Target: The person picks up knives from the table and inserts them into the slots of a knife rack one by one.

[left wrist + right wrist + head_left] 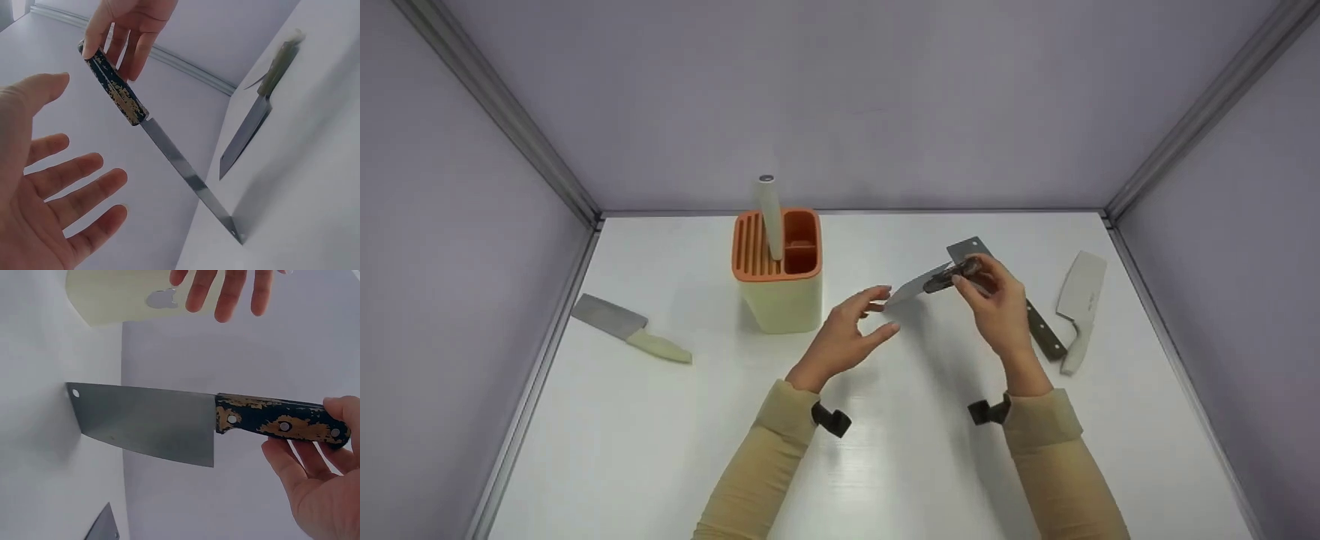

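My right hand [1001, 311] grips a cleaver by the butt of its worn black-and-brown handle [281, 419]. The cleaver's blade [146, 424] slants down and leftward, its far end at or close to the tabletop. My left hand [844, 339] is spread beside the blade's far end, fingers apart and holding nothing; in the head view I cannot tell whether a fingertip touches the metal. Left of that hand stands a pale green knife block [786, 306] with an orange slotted top. A white-handled knife [771, 217] stands upright in one of its slots.
Below and beyond my right hand lies a dark-handled cleaver [1046, 331], partly hidden by the hand. A pale-handled cleaver [1081, 292] lies farther right. Another cleaver with a light green handle [658, 346] lies at the table's left. Grey walls enclose the white table [855, 480].
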The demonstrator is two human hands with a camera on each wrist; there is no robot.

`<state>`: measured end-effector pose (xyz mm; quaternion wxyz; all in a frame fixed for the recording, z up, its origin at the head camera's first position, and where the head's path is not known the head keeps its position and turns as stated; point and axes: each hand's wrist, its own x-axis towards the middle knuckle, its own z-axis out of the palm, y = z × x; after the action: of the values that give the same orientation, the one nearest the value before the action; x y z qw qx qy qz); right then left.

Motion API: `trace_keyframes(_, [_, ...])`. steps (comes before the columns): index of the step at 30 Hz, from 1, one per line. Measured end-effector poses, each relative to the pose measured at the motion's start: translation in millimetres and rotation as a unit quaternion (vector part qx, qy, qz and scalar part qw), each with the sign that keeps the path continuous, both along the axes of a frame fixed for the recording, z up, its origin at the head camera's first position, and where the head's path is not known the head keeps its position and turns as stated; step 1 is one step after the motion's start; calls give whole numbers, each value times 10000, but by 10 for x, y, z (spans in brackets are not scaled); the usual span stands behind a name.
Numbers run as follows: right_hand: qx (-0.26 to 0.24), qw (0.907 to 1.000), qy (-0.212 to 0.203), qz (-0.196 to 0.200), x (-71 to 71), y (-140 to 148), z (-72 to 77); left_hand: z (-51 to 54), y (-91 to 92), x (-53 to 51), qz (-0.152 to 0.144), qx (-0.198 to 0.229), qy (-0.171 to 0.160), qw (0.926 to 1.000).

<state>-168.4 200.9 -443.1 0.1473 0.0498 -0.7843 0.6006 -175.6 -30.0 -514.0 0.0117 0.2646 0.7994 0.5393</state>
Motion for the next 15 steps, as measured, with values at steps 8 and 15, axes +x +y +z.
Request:
trace_keyframes(8, [634, 9906, -304, 1176, -269, 76, 53, 113, 50, -85, 168, 149, 43, 9997])
trace_keyframes(15, [1014, 9767, -104, 1887, -323, 20, 104, 193, 88, -109, 134, 400, -105, 9991])
